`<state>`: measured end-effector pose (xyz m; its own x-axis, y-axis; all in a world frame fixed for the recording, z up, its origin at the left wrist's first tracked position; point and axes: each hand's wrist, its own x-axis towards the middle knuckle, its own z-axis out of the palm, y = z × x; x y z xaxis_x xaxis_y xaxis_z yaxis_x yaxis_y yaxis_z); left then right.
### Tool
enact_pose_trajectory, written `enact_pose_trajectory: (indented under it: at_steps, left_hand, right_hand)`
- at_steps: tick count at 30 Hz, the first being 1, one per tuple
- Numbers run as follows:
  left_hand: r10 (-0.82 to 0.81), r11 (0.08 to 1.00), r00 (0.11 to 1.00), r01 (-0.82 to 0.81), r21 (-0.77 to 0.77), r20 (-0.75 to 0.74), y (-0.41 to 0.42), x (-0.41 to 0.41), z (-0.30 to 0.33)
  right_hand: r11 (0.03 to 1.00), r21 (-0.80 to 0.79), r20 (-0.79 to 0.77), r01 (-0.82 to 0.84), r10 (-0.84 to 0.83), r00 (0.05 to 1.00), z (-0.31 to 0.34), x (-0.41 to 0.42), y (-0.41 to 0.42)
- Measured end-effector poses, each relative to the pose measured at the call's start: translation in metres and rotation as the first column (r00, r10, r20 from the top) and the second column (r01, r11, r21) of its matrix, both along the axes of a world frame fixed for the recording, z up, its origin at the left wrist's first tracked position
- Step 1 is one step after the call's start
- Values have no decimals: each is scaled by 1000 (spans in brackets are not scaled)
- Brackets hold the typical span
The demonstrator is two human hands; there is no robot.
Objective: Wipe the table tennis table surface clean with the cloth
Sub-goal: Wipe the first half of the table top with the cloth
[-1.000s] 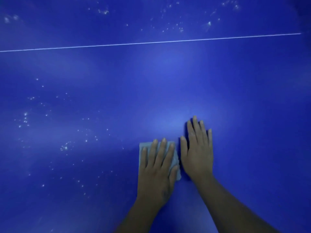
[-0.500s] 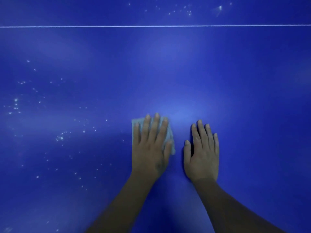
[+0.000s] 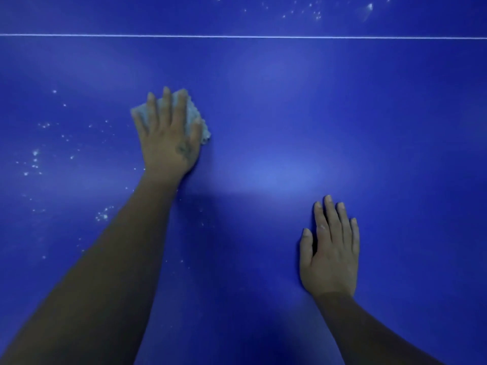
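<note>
Two hands are laid flat on the blue table tennis table [image 3: 290, 106].
The pale cloth [image 3: 193, 115] is pressed down under the straight fingers of the left hand [image 3: 168, 133], beside white specks [image 3: 34, 160] left to wipe; the right hand [image 3: 329, 256] is spread open, well apart, probably as a brace.

Open blue table [image 3: 290, 114] lies flat all around; only white specks [image 3: 34, 160] dot it.

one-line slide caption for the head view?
Left hand presses a pale cloth flat on the speckled blue table tennis table; right hand rests flat beside.
</note>
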<state>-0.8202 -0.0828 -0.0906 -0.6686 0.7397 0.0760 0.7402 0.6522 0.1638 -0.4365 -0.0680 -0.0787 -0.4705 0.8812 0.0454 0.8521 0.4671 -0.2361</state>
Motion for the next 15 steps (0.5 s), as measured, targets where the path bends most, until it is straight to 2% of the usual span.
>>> enact_pose_trajectory:
  at_steps: [2, 6, 9, 11, 15]
  left_hand:
    - [84, 996, 996, -84, -2, -5, -44, 25, 4]
    - [174, 984, 980, -171, -40, 100, -130, 121, 17]
    - [177, 982, 979, -169, -81, 103, -166, 177, 21]
    - [154, 985, 984, -146, -90, 88, -163, 172, 19]
    - [160, 986, 985, -155, -67, 70, -129, 109, 13]
  right_hand:
    - [1000, -7, -3, -2, 2, 1000, 1, -1, 0]
    - [1000, -13, -4, -1, 1, 1000, 1, 0, 0]
    - [1000, -11, -16, -2, 2, 1000, 2, -2, 0]
    - [1000, -15, -11, 1, -1, 1000, 3, -1, 0]
    - [1000, -20, -4, -3, 3, 1000, 3, -2, 0]
